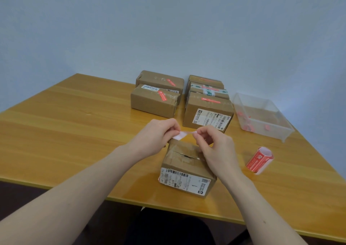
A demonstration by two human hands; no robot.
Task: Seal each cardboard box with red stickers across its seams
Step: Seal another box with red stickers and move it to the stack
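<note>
Two hands pinch sticker strip [182, 134] over unsealed box [187, 167]: left hand [156, 135] grips one end, right hand [211, 141] other. Backing best peeled fully, strip centred across open seam [184, 155], pressed flat.

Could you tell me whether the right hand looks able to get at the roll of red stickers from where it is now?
Probably yes. The sticker roll lies on bare table to the right of the near box, with nothing between it and the right hand. That hand is busy, though, pinching a sticker strip together with the left hand.
</note>
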